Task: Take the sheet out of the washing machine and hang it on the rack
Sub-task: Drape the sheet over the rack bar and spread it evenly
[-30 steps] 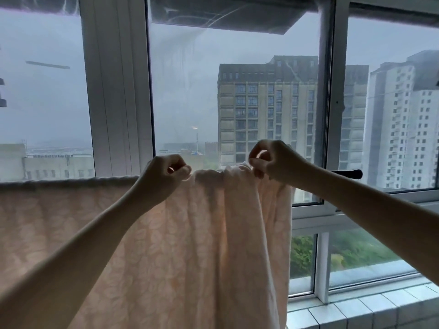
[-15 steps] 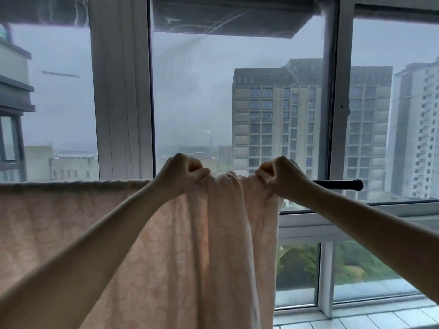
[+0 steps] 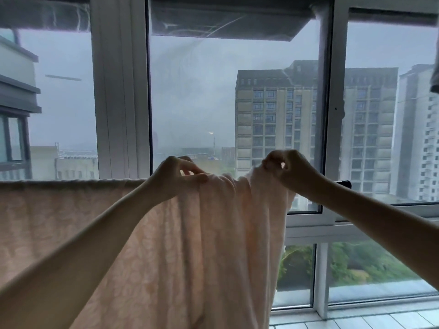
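Soft, limp sheet point(image 3: 213, 245) draped over rack point(image 3: 343, 184), centre frame. Left hand point(image 3: 177, 178) and right hand point(image 3: 288, 170) pinch its bunched top fold. Best gripped there.

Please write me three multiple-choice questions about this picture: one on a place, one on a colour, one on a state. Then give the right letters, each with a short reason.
1. Where does the bare end of the black rod show?
A. at the left edge of the picture
B. just to the right of the right hand
C. down by the floor tiles

2. What colour is the sheet?
A. pale pink
B. dark blue
C. green

3. What do the left hand and the right hand do?
A. hang free
B. press on the window glass
C. pinch the sheet's top edge

Answers:
1 B: the rod's dark tip sticks out past the right wrist.
2 A: the cloth is light pink with a faint pattern.
3 C: the fingers and thumb of each hand close on the bunched fabric.
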Motion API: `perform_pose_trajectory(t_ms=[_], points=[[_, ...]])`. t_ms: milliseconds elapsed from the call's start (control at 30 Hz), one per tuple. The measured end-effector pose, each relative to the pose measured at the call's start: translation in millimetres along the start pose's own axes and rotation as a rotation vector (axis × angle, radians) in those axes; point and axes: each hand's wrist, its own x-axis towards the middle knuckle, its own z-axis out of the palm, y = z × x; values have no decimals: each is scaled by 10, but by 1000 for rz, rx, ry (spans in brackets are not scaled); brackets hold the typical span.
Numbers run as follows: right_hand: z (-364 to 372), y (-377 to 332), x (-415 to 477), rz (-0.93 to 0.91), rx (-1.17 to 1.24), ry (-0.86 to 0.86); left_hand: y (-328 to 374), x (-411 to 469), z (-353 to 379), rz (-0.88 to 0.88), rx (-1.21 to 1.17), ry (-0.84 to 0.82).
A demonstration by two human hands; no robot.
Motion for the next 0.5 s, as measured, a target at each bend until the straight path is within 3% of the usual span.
perform_pose_trajectory(t_ms=[267, 400, 500], points=[[14, 215, -69, 4, -186, -157, 71, -38, 80, -41, 2, 180], [77, 218, -49, -3, -166, -31, 84, -73, 8, -134, -96, 198], [-6, 290, -49, 94, -92, 99, 19, -165, -151, -156, -178, 181]])
